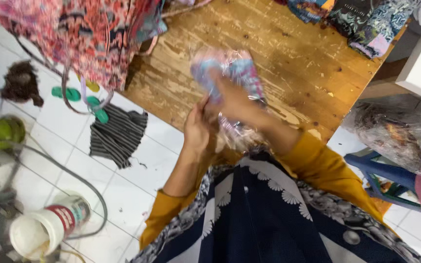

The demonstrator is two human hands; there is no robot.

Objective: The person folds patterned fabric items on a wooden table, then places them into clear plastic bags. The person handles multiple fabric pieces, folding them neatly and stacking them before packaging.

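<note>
Clear-wrapped cloth bundle (230, 73) gripped between both hands (215, 117)

A clear plastic-wrapped patterned cloth bundle (230, 73) sits in both hands above the worn wooden counter (288, 53). Left of the counter, on the white tiled floor (123, 190), lies a striped grey rag (118, 136); a white plastic tub (45, 229) stands nearer, far left.

Worn wooden table (288, 53), patterned fabrics (361, 19).
</note>
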